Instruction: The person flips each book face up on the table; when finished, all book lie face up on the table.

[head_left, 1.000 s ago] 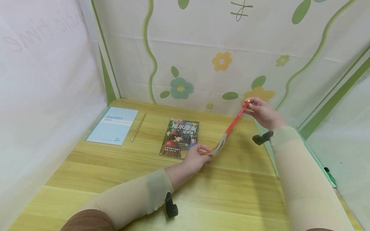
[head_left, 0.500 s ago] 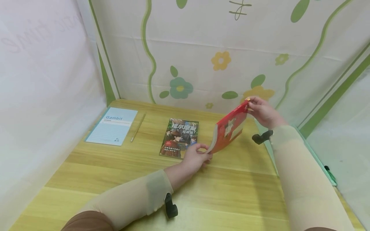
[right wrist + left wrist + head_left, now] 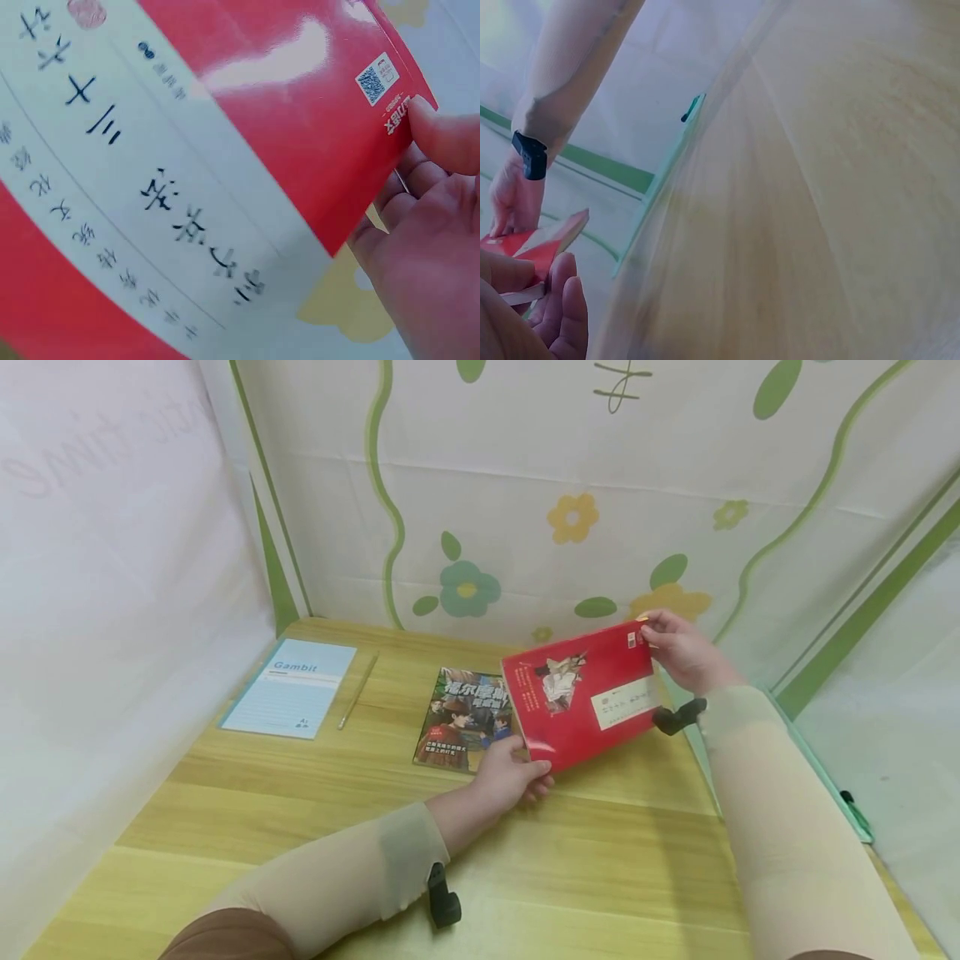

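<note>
A red paperback book is held tilted above the right part of the table, its printed cover with a white title panel facing the head camera. My left hand pinches its lower left corner, thumb on the cover and fingers behind. At the upper right corner, my right hand pinches the book between thumb and fingers. The right wrist view shows that thumb beside a small square code on the cover. A comic-style book lies flat on the table, its right edge partly covered by the red book.
On the left of the wooden table lie a light blue notebook and a pencil. A pale green edge piece runs along the table's right side. White fabric walls with flower prints stand behind and at the sides.
The red book has turned from nearly edge-on to showing its cover to the head camera, also straightening from a bend. Both hands stay almost in place and keep hold of its corners.
</note>
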Demonstrator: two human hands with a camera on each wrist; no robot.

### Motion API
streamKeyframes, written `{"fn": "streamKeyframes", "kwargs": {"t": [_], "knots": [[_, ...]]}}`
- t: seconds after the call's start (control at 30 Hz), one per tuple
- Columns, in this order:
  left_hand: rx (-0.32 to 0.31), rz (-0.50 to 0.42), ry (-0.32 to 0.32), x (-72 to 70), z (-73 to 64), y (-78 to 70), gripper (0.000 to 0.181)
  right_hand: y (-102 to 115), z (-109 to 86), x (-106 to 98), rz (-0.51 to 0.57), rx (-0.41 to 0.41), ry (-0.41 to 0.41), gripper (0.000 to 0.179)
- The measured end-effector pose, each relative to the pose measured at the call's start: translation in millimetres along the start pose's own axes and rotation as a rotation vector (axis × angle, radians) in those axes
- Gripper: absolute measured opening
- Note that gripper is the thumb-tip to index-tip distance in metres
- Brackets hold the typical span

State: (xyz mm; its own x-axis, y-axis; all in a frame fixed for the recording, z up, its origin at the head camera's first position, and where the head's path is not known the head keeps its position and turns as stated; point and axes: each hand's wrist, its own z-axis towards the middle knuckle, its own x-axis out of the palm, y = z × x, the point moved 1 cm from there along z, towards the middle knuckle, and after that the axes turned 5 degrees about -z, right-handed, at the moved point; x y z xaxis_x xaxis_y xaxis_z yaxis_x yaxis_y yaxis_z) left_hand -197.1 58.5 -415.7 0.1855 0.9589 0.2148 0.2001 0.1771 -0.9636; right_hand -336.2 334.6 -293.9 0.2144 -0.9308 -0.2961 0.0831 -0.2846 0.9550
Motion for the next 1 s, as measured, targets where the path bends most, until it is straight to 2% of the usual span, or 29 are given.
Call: {"fn": "streamKeyframes", "kwargs": {"t": [0.3, 0.43, 0.63, 0.8, 1.0], "knots": [[-0.021, 0.017, 0.022, 4.1, 1.4, 3.8, 0.025, -16.1, 13.2, -6.7, -0.105, 0.000, -0.025, 0.023], [-0.027, 0.033, 0.048, 11.2, 0.8, 4.7, 0.026, -17.8, 16.1, -7.3, -0.146, 0.000, -0.023, 0.025], [-0.038, 0.040, 0.106, 23.9, -2.3, 7.2, 0.022, -12.0, 17.5, -5.4, -0.246, 0.041, -0.027, 0.031], [-0.086, -0.007, 0.147, 33.1, -6.2, 11.1, 0.018, -5.4, 18.4, -1.8, -0.342, 0.069, -0.022, 0.036], [-0.155, -0.067, 0.152, 43.0, -8.5, 17.2, 0.016, 3.2, 18.4, 6.8, -0.352, 0.074, 0.018, 0.035]]}}
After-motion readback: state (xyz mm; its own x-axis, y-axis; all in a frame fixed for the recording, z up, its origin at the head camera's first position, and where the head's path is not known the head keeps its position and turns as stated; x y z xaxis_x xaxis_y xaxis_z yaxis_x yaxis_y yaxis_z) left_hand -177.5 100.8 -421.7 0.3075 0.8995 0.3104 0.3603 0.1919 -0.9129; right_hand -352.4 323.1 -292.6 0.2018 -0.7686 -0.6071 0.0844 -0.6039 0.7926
